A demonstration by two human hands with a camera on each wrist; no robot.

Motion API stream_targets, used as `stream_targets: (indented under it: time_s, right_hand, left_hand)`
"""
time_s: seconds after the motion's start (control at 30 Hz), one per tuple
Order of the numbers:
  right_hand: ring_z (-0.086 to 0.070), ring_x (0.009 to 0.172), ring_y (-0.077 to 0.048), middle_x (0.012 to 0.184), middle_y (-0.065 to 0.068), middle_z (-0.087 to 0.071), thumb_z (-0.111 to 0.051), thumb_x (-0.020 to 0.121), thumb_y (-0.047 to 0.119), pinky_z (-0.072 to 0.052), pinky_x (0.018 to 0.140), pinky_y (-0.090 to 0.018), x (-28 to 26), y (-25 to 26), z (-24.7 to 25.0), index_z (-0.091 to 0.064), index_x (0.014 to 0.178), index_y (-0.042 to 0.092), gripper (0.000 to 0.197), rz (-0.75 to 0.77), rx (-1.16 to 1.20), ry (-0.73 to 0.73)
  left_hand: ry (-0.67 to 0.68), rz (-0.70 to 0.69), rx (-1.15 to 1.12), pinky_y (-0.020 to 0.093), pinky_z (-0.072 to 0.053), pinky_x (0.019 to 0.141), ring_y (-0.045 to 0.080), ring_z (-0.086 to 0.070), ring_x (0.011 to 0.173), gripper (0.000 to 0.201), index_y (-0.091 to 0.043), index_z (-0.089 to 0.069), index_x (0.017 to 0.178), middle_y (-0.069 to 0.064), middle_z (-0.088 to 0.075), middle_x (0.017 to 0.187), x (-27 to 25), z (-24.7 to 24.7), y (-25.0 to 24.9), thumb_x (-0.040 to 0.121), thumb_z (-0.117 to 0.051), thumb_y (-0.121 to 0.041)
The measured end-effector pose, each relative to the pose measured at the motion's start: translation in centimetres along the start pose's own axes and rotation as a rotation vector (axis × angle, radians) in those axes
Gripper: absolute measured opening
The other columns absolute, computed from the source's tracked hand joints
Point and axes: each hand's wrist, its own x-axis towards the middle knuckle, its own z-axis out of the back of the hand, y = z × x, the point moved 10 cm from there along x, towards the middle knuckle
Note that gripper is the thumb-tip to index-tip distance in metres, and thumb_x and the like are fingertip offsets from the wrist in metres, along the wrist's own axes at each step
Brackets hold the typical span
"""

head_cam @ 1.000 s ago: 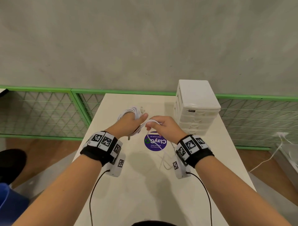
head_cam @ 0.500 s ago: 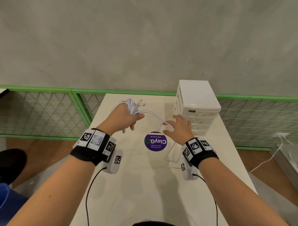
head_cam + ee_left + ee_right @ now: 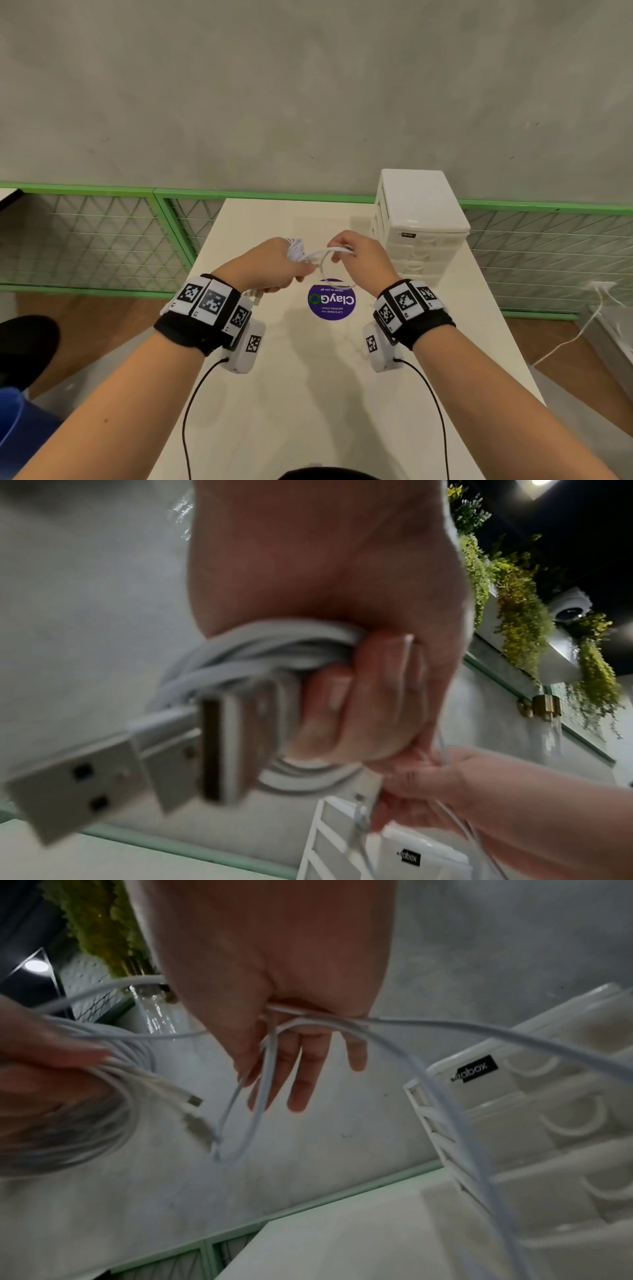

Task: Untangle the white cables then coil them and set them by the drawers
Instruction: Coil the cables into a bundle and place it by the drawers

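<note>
From the head view we see our left hand (image 3: 270, 265) fisted round the coil (image 3: 296, 248) above the bench (image 3: 308, 394), while our right hand (image 3: 361, 262) pinches a loose strand (image 3: 325, 254) arcing over from it, just left of the drawers (image 3: 419, 226). The left wrist view alone shows fingers (image 3: 363, 696) curled through the coil's loops and two USB plugs (image 3: 147, 753) sticking out. The right wrist view alone shows thumb and forefinger nipping the strand, other fingers (image 3: 303, 1074) straight, the rest trailing past the drawers
</note>
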Motion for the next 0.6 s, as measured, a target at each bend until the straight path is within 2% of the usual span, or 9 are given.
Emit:
stream_targets:
  time_s: [0.07,0.13,0.2,0.27,0.3,0.37,0.43,0.5,0.6]
  right_hand:
    - [-0.052,0.109,-0.014,0.102,0.006,-0.064,-0.049,0.092,0.016,-0.019,0.112,-0.046,0.3,0.4,0.9,-0.066,0.094,0.025,0.020,0.076,-0.160,-0.102]
    - [-0.030,0.134,-0.018,0.124,0.003,-0.052,-0.053,0.088,0.016,0.008,0.112,-0.053,0.5,1.2,1.2,-0.067,0.098,0.031,0.023,0.147,-0.381,-0.135]
    - [-0.006,0.144,-0.024,0.143,-0.002,-0.037,-0.058,0.085,0.020,0.015,0.109,-0.058,0.6,0.6,-0.1,-0.064,0.109,0.034,0.028,0.145,-0.562,0.014]
    - [0.002,0.146,-0.025,0.151,-0.002,-0.027,-0.052,0.091,0.030,0.012,0.109,-0.060,0.5,-1.1,-2.3,-0.056,0.123,0.034,0.033,0.112,-0.648,0.184]
    - [-0.003,0.146,-0.024,0.151,-0.001,-0.028,-0.044,0.095,0.032,0.008,0.112,-0.060,0.3,-1.6,-3.4,-0.053,0.126,0.033,0.033,0.101,-0.635,0.232]
    - [-0.026,0.139,-0.023,0.140,-0.002,-0.045,-0.040,0.097,0.030,-0.005,0.115,-0.054,-0.3,-1.9,-5.1,-0.060,0.117,0.032,0.028,0.097,-0.529,0.300]
    - [-0.046,0.121,-0.021,0.120,-0.004,-0.058,-0.042,0.097,0.022,-0.027,0.108,-0.041,-1.4,-2.0,-7.2,-0.067,0.104,0.024,0.026,0.109,-0.436,0.409]
    - [-0.055,0.101,-0.019,0.106,-0.004,-0.064,-0.039,0.098,0.017,-0.039,0.087,-0.029,-2.7,-2.4,-8.8,-0.065,0.102,0.017,0.027,0.068,-0.300,0.503]
    - [-0.056,0.073,-0.016,0.073,0.001,-0.062,-0.036,0.099,0.018,-0.046,0.079,-0.031,-4.0,-3.0,-10.3,-0.061,0.099,0.017,0.025,-0.055,-0.128,0.555]
  left_hand:
    - [0.146,-0.031,-0.009,0.018,-0.029,0.037,0.015,-0.034,0.035,0.031,-0.009,-0.053,0.068,0.001,-0.043,0.043,-0.8,-1.8,-0.3,0.092,-0.060,-0.026]
    - [0.263,-0.077,-0.115,0.019,-0.025,0.038,0.015,-0.029,0.034,0.029,-0.007,-0.050,0.072,0.000,-0.036,0.041,-1.6,-3.2,-1.0,0.094,-0.058,-0.024]
    - [0.321,-0.151,-0.302,0.018,-0.023,0.039,0.014,-0.025,0.032,0.029,-0.006,-0.050,0.073,0.000,-0.032,0.039,-2.1,-3.6,-2.2,0.095,-0.056,-0.023]
    - [0.345,-0.265,-0.503,0.016,-0.025,0.037,0.012,-0.024,0.029,0.030,-0.006,-0.051,0.070,-0.001,-0.031,0.036,-2.4,-2.9,-3.8,0.093,-0.055,-0.025]
    - [0.367,-0.327,-0.603,0.014,-0.026,0.036,0.010,-0.024,0.027,0.030,-0.006,-0.053,0.070,-0.002,-0.032,0.036,-2.6,-2.4,-4.6,0.091,-0.055,-0.028]
    - [0.433,-0.439,-0.810,0.011,-0.029,0.034,0.007,-0.030,0.025,0.033,-0.009,-0.059,0.070,-0.006,-0.036,0.036,-2.9,-1.3,-6.4,0.087,-0.063,-0.037]
    - [0.439,-0.528,-0.991,0.011,-0.030,0.033,0.005,-0.034,0.025,0.033,-0.011,-0.063,0.071,-0.009,-0.039,0.036,-2.8,0.3,-7.8,0.084,-0.066,-0.041]
    - [0.310,-0.558,-1.099,0.012,-0.027,0.032,0.004,-0.033,0.025,0.034,-0.011,-0.063,0.073,-0.010,-0.036,0.035,-2.0,2.1,-8.3,0.091,-0.054,-0.038]
    - [0.034,-0.513,-1.214,0.015,-0.025,0.035,0.005,-0.031,0.029,0.041,-0.011,-0.056,0.078,-0.009,-0.032,0.037,-0.7,4.1,-7.4,0.100,-0.033,-0.037]
